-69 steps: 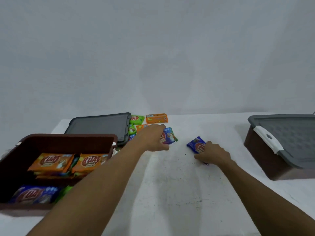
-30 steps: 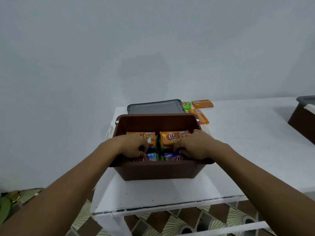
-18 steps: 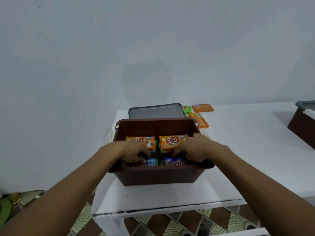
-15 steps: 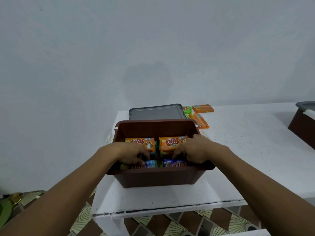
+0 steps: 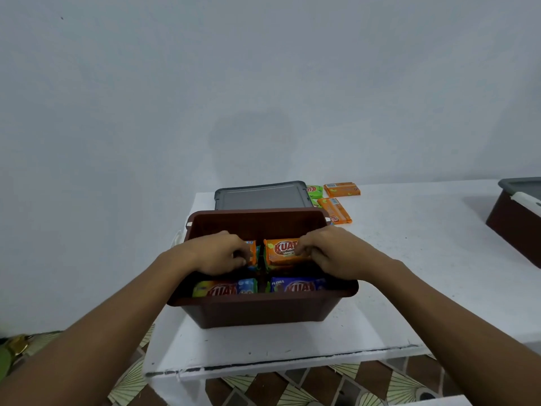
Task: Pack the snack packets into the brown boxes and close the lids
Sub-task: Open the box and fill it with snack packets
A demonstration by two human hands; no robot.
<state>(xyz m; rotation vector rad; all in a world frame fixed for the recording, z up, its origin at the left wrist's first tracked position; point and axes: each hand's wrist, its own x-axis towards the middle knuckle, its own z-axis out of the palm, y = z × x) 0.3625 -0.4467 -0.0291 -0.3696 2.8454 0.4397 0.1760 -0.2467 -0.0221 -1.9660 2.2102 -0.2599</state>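
An open brown box (image 5: 260,313) stands at the near left end of the white table (image 5: 409,259). Inside it, blue packets (image 5: 295,285) lie at the front and orange packets (image 5: 282,252) behind them. My left hand (image 5: 218,253) grips the left orange packet (image 5: 253,253), which it mostly hides. My right hand (image 5: 328,253) pinches the right edge of the right orange packet. The box's grey lid (image 5: 262,196) lies flat behind the box. Beside the lid lie two loose orange packets (image 5: 341,189) and green packets (image 5: 314,190).
A second brown box (image 5: 515,221) with its grey lid on and a white latch stands at the table's right edge. The table's left and front edges are close to the open box. Patterned floor tiles (image 5: 263,388) show below.
Both hands moved from the front blue packets back to the orange packets in the rear of the box. Earlier, they carried two blue packets from the table into the box.
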